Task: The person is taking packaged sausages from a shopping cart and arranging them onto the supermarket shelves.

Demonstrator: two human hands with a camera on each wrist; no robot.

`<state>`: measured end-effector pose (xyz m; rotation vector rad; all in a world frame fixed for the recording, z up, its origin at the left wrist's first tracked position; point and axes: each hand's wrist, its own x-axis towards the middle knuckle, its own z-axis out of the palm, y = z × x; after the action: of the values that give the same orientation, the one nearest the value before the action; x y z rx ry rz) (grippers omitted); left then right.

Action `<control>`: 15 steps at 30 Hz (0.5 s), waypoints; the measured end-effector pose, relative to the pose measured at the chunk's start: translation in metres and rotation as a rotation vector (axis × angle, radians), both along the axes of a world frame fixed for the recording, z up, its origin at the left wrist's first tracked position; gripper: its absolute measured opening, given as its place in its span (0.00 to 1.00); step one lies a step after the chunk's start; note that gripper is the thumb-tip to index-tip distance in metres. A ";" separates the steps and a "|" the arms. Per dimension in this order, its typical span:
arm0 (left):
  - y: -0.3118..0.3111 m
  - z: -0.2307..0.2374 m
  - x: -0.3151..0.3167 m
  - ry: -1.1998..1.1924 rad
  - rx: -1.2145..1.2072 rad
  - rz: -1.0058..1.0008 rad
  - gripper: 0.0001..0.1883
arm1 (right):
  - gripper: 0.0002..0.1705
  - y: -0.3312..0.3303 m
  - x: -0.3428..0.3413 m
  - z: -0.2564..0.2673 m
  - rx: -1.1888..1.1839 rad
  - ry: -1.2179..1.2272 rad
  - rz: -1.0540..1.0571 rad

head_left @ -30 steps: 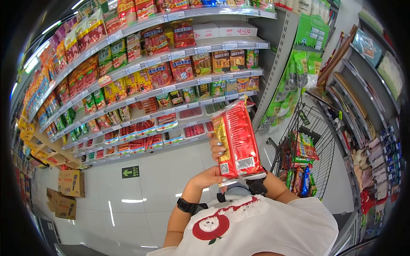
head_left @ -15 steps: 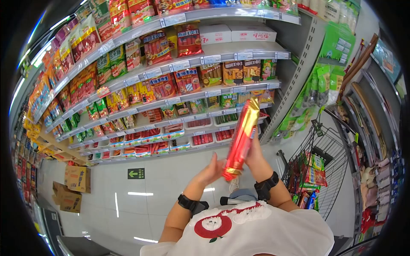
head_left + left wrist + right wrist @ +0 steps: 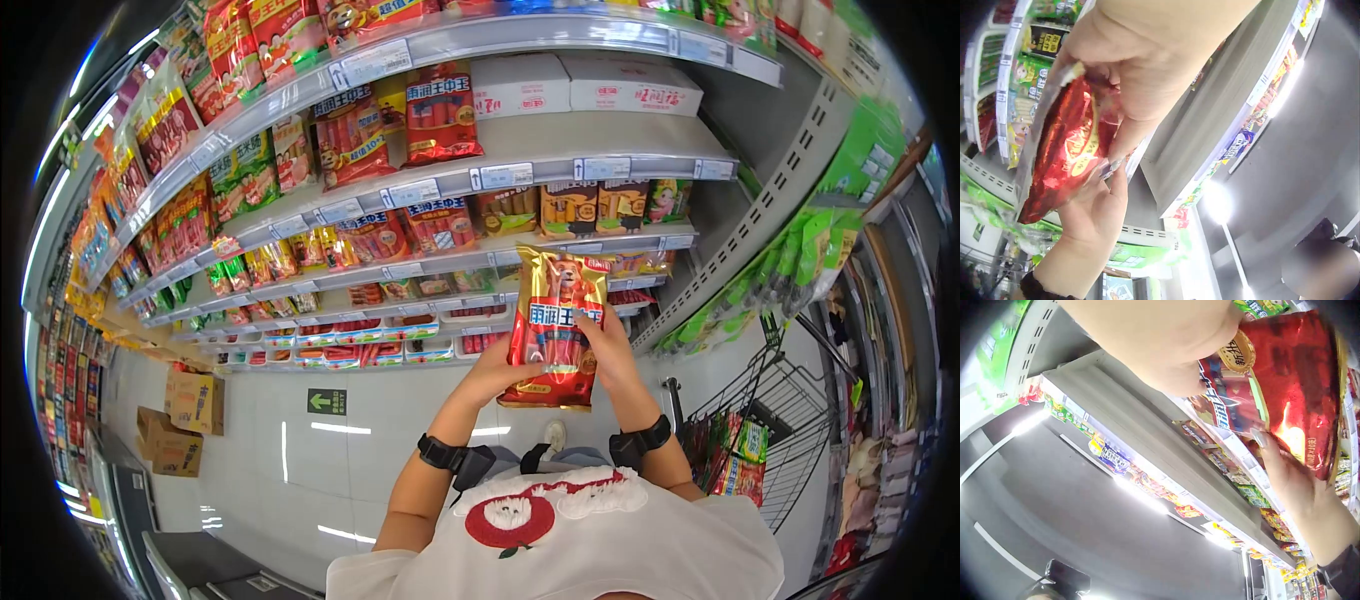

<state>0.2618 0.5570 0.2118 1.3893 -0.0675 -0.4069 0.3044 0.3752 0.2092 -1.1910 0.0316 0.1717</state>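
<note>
A red and gold pack of sausages (image 3: 557,330), with a cartoon animal and large blue-and-white lettering, stands nearly upright before my chest, its printed front turned toward me. My left hand (image 3: 492,376) grips its lower left side, the thumb lying across the front. On the right side my right hand (image 3: 610,352) holds it, thumb pressed on the front near the lettering. The fingers behind the pack are hidden in the head view. In the left wrist view the shiny red pack (image 3: 1072,147) shows between both hands; the right wrist view shows its red lower front (image 3: 1294,387).
Shelves of bagged sausages (image 3: 445,110) stretch across the front, with white cartons (image 3: 630,85) on an upper level. A wire shopping cart (image 3: 790,410) holding several packs stands to the right. Cardboard boxes (image 3: 190,400) sit on the floor at left. Green bags (image 3: 800,260) hang beside the shelf end.
The pack has turned from its barcoded back, through edge-on, to its front. My left hand has moved from its bottom to its left side. The shelves appear larger and nearer.
</note>
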 end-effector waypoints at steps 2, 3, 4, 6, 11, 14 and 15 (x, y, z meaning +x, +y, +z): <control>0.006 0.000 0.010 -0.049 0.071 0.057 0.24 | 0.20 0.010 0.008 0.011 -0.039 -0.027 0.033; 0.007 0.002 0.015 -0.086 0.025 0.090 0.23 | 0.20 0.015 0.015 0.013 -0.069 -0.054 0.050; 0.012 0.007 0.020 -0.083 0.036 0.107 0.23 | 0.19 0.020 0.021 0.018 -0.100 -0.085 0.065; 0.026 0.022 0.027 -0.079 0.060 0.139 0.23 | 0.19 0.029 0.028 0.031 -0.120 -0.135 0.080; 0.056 0.059 0.058 -0.065 -0.130 0.150 0.19 | 0.30 0.049 0.042 0.069 0.036 -0.153 0.178; 0.077 0.087 0.076 -0.123 -0.161 0.056 0.19 | 0.36 0.070 0.044 0.097 0.072 -0.170 0.160; 0.083 0.093 0.084 -0.199 -0.128 0.032 0.19 | 0.36 0.077 0.048 0.105 0.056 -0.168 0.143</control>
<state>0.3456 0.6400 0.3052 1.2996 -0.2302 -0.2322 0.3521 0.4523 0.3139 -1.1489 -0.2051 0.1964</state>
